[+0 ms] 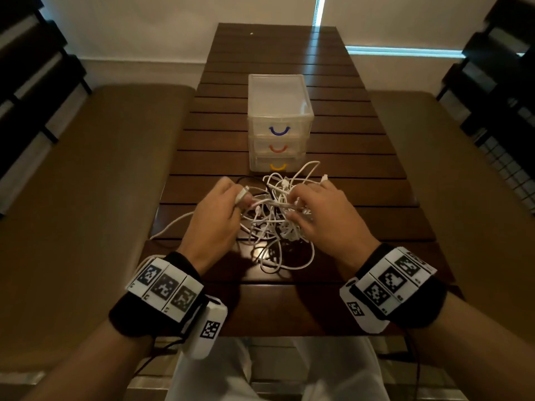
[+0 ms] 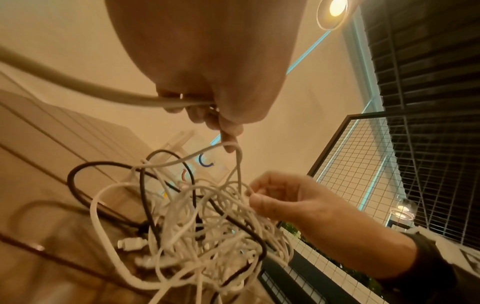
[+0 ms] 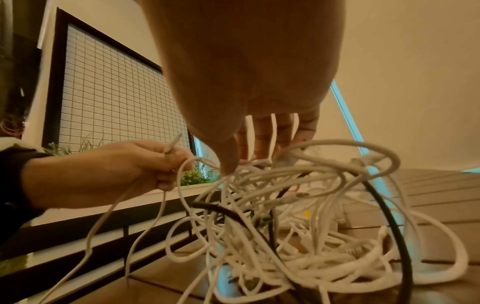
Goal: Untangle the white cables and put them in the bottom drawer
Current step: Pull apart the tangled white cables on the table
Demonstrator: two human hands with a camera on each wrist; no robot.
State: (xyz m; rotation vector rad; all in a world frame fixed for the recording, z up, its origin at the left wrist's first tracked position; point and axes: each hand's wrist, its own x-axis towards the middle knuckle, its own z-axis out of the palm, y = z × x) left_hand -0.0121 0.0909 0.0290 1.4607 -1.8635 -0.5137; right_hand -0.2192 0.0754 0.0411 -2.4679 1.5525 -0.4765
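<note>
A tangle of white cables [image 1: 275, 224] lies on the wooden table, just in front of a clear three-drawer unit [image 1: 279, 111]. Its bottom drawer [image 1: 278, 167], with a yellow handle, is closed. My left hand [image 1: 241, 202] grips one white cable near its plug [image 1: 241, 195] at the tangle's left side; the cable's slack trails off to the left [image 1: 170, 224]. My right hand [image 1: 295, 208] is on the tangle's right side. In the left wrist view its thumb and fingers [image 2: 253, 200] pinch white strands [image 2: 207, 216]. In the right wrist view the left hand [image 3: 166, 164] holds the cable, plug tip up.
A black cable [image 2: 141, 185] is wound through the white tangle [image 3: 285, 236]. Padded benches [image 1: 86, 183] run along both long sides of the table [image 1: 362, 157]. Dark shelving [image 1: 498, 82] and a wire-grid panel [image 3: 109, 92] stand beyond them.
</note>
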